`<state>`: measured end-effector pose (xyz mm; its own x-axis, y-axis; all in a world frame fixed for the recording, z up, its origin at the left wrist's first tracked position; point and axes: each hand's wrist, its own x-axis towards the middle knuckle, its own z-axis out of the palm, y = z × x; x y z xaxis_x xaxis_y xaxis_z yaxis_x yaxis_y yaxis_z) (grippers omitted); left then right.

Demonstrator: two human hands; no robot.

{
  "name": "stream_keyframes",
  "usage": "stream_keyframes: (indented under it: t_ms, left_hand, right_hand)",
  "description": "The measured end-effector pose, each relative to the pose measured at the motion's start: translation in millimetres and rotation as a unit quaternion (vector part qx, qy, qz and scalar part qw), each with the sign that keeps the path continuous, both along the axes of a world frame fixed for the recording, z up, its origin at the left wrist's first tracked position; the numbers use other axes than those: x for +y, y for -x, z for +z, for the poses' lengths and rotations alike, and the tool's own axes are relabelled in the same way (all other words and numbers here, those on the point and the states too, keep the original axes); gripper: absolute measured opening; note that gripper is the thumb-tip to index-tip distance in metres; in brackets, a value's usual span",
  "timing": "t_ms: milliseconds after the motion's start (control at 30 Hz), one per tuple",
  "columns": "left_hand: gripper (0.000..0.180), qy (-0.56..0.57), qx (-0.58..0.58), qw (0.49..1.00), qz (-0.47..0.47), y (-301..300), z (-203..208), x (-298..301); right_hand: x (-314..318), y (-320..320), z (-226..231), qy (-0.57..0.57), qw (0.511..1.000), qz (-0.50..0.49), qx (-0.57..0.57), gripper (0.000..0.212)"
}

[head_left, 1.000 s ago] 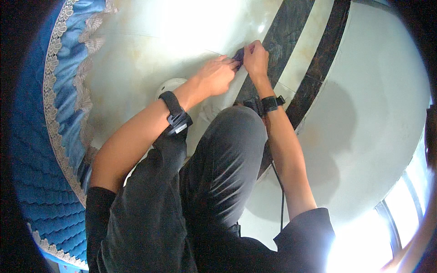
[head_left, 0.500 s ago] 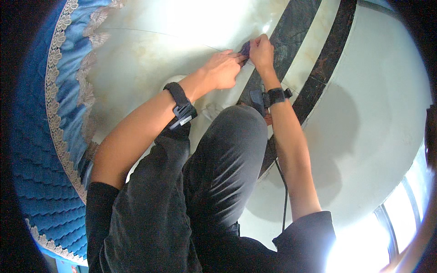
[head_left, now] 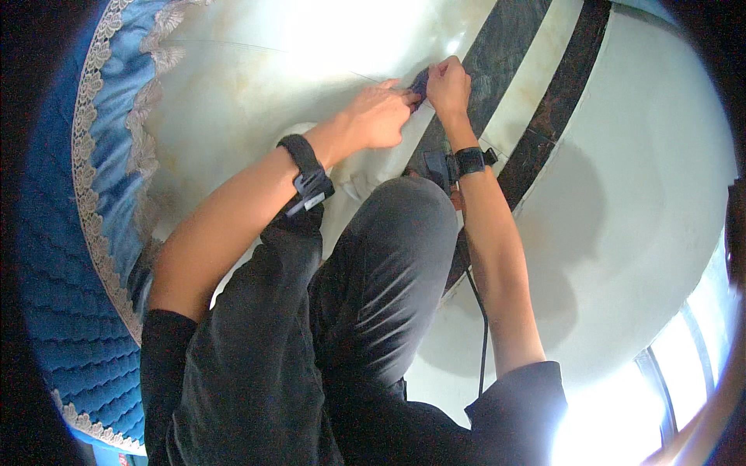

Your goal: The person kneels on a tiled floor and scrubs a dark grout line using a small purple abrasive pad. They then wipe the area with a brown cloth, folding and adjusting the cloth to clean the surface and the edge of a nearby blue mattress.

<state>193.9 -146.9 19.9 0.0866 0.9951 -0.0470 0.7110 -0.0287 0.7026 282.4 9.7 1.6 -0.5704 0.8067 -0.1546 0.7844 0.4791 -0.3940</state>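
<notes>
Just above the floor, between my two hands, is a small dark purple bundle point(head_left: 420, 84) that looks like crumpled cloth; its kind is hard to make out. My right hand point(head_left: 448, 87) pinches its right side, fingers closed. From the left, my left hand point(head_left: 378, 115) reaches in with its fingertips closed on the bundle's lower left part. Much of the bundle is hidden behind the fingers. Each wrist wears a black strap with a small device, one on the left point(head_left: 308, 175) and one on the right point(head_left: 471, 161).
Pale glossy floor tiles point(head_left: 233, 85) lie under my hands, crossed by dark stone bands point(head_left: 505, 58). A white wall point(head_left: 645, 155) rises on the right. Blue quilted bedding with lace trim point(head_left: 78, 311) hangs at the left. My bent knee point(head_left: 404, 225) is below my hands, and a black cable point(head_left: 485, 334) runs beside my right arm.
Both hands stay at the purple bundle with only small finger shifts. My left forearm has moved very slightly left, and a little more of the bundle shows.
</notes>
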Motion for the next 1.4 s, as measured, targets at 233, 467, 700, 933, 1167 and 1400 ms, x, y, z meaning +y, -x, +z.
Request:
stream_keyframes:
  t_ms: [233,467,700,933,1167,1400]
  left_hand:
    - [0.059,-0.023,0.013,1.000,-0.009,-2,-8,-16]
    - [0.059,-0.034,0.004,0.999,0.013,-4,-19,-13]
    - [0.053,-0.048,0.024,0.998,0.036,-17,-15,-28]
    - [0.048,-0.017,0.019,1.000,0.006,-12,-12,-31]
    - [0.052,-0.006,0.016,1.000,-0.006,-11,-13,-24]
    - [0.051,0.002,0.036,0.999,-0.009,-11,-16,-8]
  right_hand:
    - [-7,-4,1,0.023,1.000,0.004,-0.007,0.018]
    - [-11,-4,-1,0.015,1.000,-0.025,0.003,0.018]
    - [-27,-11,6,-0.063,0.998,0.003,0.000,0.012]
    - [-54,-25,-2,-0.174,0.975,0.113,0.083,0.015]
    - [-52,-27,-1,-0.159,0.977,0.103,0.100,0.016]
    - [-33,-22,-7,-0.160,0.974,0.101,0.124,0.018]
